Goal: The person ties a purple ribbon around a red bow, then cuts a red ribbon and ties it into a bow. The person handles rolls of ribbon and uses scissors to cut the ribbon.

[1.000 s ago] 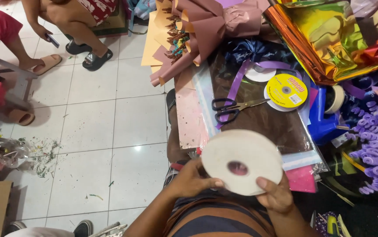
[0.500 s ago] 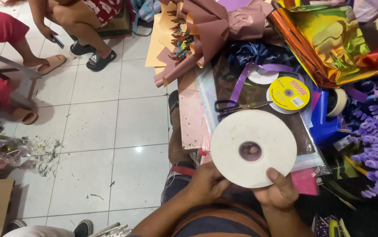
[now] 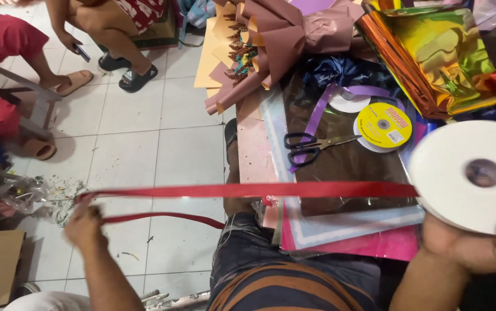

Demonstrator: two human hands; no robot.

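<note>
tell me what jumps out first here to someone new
A red ribbon stretches taut across the middle, from the left hand over the tiled floor to a big white spool held by the right hand at the right edge. Behind it lie scissors and a yellow spool, with shiny foil top right.

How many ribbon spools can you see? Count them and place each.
3: a large white spool held in the right hand, a yellow-labelled spool beside the scissors, and a white one just behind it. Others may be hidden among the wrapping paper.
</note>
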